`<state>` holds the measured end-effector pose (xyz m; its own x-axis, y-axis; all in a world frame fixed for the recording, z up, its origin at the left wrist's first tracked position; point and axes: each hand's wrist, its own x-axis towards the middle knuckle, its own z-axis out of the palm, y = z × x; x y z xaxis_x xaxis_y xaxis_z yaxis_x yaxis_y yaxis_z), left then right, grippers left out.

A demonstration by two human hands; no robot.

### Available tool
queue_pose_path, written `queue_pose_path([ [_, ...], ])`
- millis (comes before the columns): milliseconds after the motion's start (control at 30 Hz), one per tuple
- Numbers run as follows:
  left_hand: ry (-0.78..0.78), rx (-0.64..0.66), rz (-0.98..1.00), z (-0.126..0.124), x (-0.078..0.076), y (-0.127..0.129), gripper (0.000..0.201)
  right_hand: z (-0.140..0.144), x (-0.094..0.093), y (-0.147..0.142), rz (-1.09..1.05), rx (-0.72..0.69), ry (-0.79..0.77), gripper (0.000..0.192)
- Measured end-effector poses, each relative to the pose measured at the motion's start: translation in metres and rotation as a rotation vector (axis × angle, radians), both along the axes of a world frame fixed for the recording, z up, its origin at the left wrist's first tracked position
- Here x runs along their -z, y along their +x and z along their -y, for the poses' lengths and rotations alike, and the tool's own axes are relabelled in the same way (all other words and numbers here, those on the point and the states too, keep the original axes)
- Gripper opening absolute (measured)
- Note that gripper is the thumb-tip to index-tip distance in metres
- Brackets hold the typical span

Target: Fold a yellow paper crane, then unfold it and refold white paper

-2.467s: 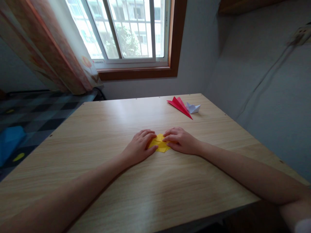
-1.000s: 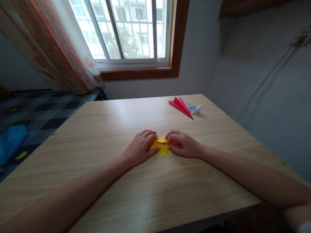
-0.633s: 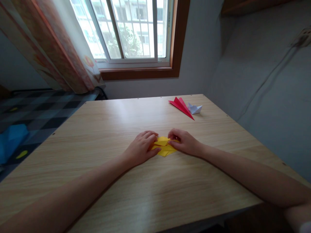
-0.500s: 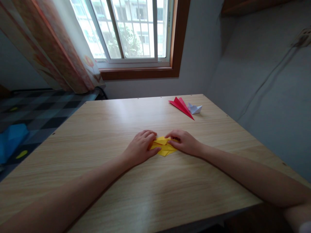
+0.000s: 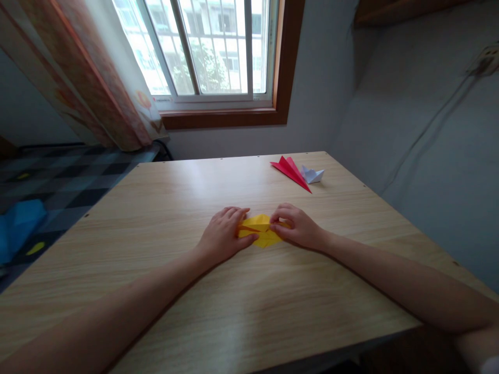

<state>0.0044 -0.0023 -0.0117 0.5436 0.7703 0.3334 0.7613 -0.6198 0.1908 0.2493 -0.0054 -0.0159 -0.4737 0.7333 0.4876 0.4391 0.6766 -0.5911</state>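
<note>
Yellow folded paper [image 5: 265,237] held on counter [image 5: 234,301]: left end gripped by left hand [image 5: 223,235], right end pinched by fingers [image 5: 281,230] of right hand [image 5: 299,226] (folds hard to make out). Red paper plane [image 5: 290,172] set beyond.

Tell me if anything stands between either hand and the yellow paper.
Nothing visible does: the left hand and right hand both touch the yellow paper at opposite ends. The red plane and white boat lie farther back on the table, out of the way.

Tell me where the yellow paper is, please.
In the head view, the yellow paper lies between the left hand and right hand, below and left of the red paper plane.
</note>
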Motion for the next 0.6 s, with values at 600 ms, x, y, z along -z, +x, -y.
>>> queue_pose_path([
  [600,0.091,0.086,-0.019,0.0066,-0.0093,0.0011,0.018,0.0031,0.0016,-0.0028,-0.117,-0.007,-0.168,0.006],
])
